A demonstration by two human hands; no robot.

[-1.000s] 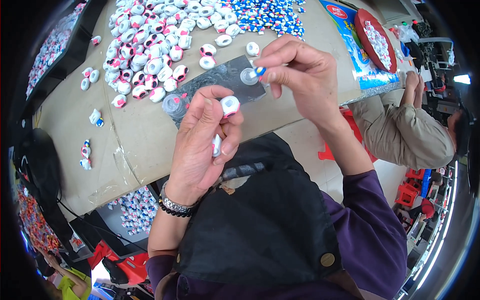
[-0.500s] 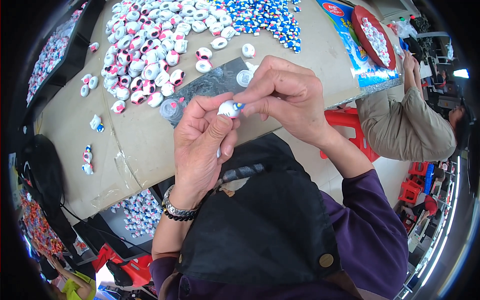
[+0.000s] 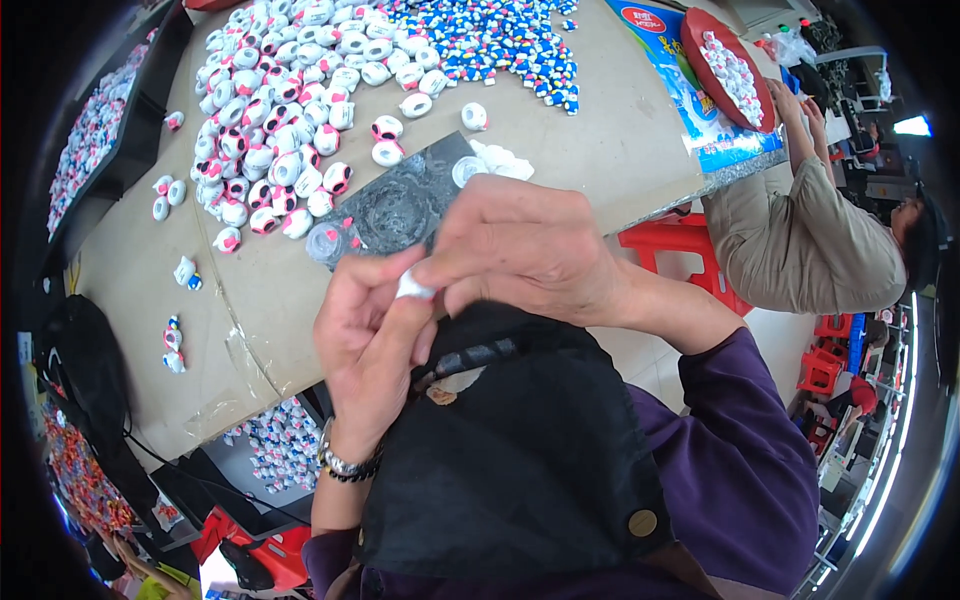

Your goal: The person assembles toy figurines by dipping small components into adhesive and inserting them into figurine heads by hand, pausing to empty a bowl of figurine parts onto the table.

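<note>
In front of my chest, my left hand (image 3: 365, 335) pinches a small white toy figure piece (image 3: 412, 286) between thumb and fingers. My right hand (image 3: 530, 255) closes on the same piece from the right, its thumb and forefinger pressed against it. Most of the piece is covered by the fingers, and the blue part is hidden. Just beyond the hands lies a dark grey slab (image 3: 405, 205) bearing a small clear cup (image 3: 324, 243) with pink bits beside it. Another clear cup (image 3: 467, 172) and a crumpled white tissue (image 3: 503, 160) lie at its far right end.
A large heap of white-and-pink toy heads (image 3: 270, 130) covers the back of the table, beside a pile of small blue-and-white pieces (image 3: 490, 45). A red tray (image 3: 693, 62) sits at the far right, near a seated person (image 3: 815, 230). Dark bins (image 3: 125, 150) stand at left.
Both hands have come down and closer to my body, slightly to the left, with the toy piece. The right fingers now cover its blue part, and more of the slab shows.
</note>
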